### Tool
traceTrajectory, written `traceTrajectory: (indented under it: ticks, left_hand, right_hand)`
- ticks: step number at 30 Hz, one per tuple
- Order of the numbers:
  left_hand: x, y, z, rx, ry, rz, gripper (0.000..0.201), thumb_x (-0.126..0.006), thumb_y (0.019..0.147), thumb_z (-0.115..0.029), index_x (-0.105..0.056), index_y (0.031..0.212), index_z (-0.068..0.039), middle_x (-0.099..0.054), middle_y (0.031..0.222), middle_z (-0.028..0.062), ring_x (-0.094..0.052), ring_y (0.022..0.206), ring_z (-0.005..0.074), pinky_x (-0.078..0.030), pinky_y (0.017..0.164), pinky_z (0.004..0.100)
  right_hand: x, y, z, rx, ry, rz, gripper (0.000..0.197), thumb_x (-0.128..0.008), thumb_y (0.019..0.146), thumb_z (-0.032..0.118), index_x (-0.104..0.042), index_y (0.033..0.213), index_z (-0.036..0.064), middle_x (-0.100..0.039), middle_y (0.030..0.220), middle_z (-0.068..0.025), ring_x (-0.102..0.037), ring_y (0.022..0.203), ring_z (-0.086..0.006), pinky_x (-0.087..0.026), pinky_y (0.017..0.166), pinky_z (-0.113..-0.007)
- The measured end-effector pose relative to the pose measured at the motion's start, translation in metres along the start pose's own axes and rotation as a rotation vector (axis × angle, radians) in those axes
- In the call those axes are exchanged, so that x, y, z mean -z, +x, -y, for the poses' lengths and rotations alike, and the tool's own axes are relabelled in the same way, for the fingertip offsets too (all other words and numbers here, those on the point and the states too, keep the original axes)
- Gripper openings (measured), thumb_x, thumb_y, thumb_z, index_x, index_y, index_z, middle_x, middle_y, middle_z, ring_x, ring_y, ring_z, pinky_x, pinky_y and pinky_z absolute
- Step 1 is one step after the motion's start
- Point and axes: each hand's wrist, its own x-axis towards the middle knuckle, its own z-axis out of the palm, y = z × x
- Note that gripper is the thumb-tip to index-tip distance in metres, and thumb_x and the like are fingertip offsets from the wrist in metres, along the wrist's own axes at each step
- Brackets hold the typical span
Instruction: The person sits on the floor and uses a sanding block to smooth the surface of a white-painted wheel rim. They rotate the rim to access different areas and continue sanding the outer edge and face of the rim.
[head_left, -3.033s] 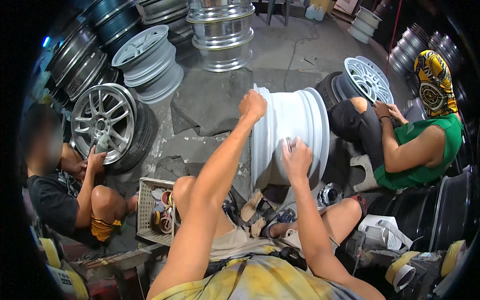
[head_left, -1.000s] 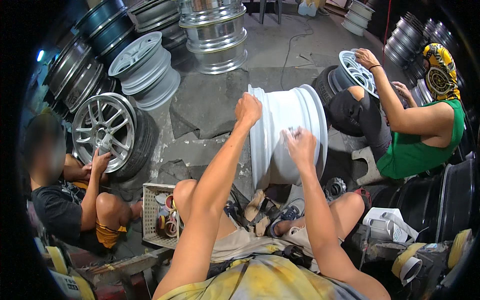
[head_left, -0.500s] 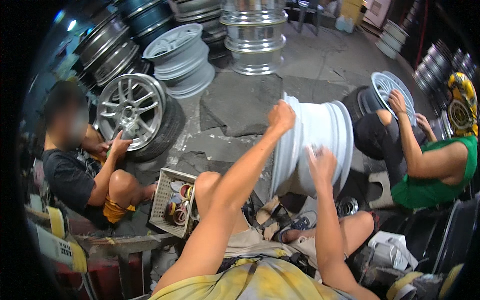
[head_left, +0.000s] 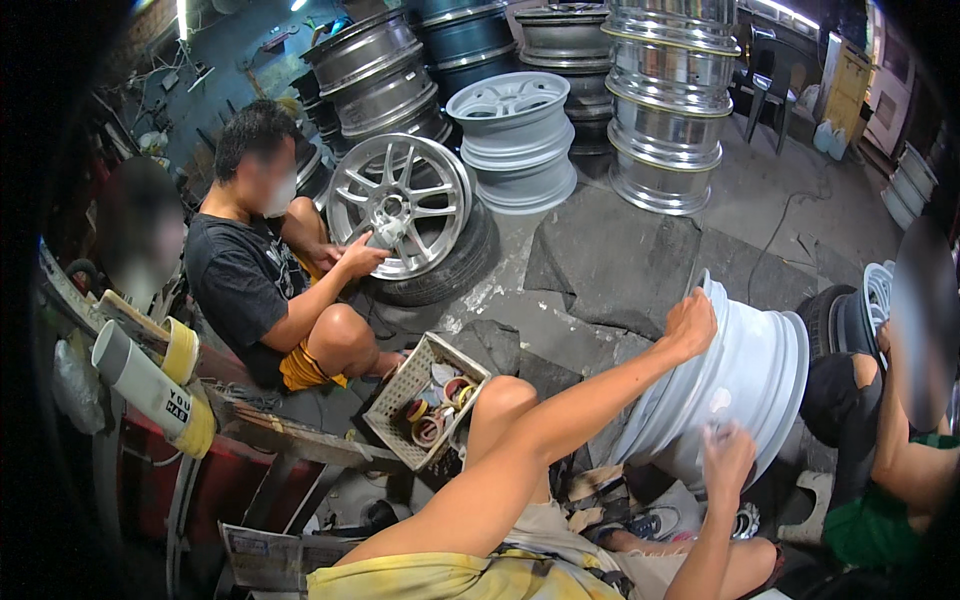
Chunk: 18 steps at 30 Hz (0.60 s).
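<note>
A pale grey wheel rim (head_left: 757, 372) stands on edge before me, its broad barrel facing up. At its upper left, my left hand (head_left: 692, 322) is closed over the lip, with the arm stretched out. My right hand (head_left: 728, 455) is held against the near part of the barrel, fingers pressed together. A small whitish thing seems to be at its fingertips, too blurred to name. Between my legs and the rim's lower side lie scraps of cardboard (head_left: 592, 482), and a shoe shows there.
A plastic crate (head_left: 388, 408) of tape rolls stands by my left knee. Left, a seated person (head_left: 250, 250) works at a silver wheel (head_left: 400, 205) resting on a tyre (head_left: 450, 262). Another person (head_left: 905, 470) sits close on the right. Stacked rims (head_left: 665, 120) stand behind.
The view has turned left, so everything sits farther right. My right hand has moved down the barrel toward me. My left hand keeps its hold on the lip.
</note>
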Motion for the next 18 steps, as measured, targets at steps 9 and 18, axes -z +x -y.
traceTrajectory:
  ticks: [9, 18]
  left_hand:
    - [0.009, -0.020, -0.011, -0.732, 0.489, -0.039, 0.046, -0.054, 0.099, -0.027, -0.054, 0.132, 0.005, -0.057, 0.132, 0.0275, -0.048, 0.134, 0.0406, -0.034, 0.112, 0.0571]
    - [0.019, -0.169, 0.013, -1.097, 0.685, -0.048, 0.062, -0.054, 0.098, -0.045, -0.060, 0.131, 0.006, -0.055, 0.139, 0.0271, -0.048, 0.136, 0.0390, -0.028, 0.116, 0.0606]
  right_hand:
    - [0.031, -0.013, -0.008, -0.122, 0.594, 0.000, 0.023, -0.074, 0.090, 0.006, -0.053, 0.086, -0.0025, -0.054, 0.066, -0.0032, -0.054, 0.051, -0.0086, -0.045, 0.045, -0.026]
    - [0.038, -0.035, -0.011, -0.189, 0.725, -0.080, 0.024, -0.073, 0.093, 0.008, -0.055, 0.079, -0.0020, -0.058, 0.067, -0.0028, -0.057, 0.051, -0.0082, -0.045, 0.046, -0.023]
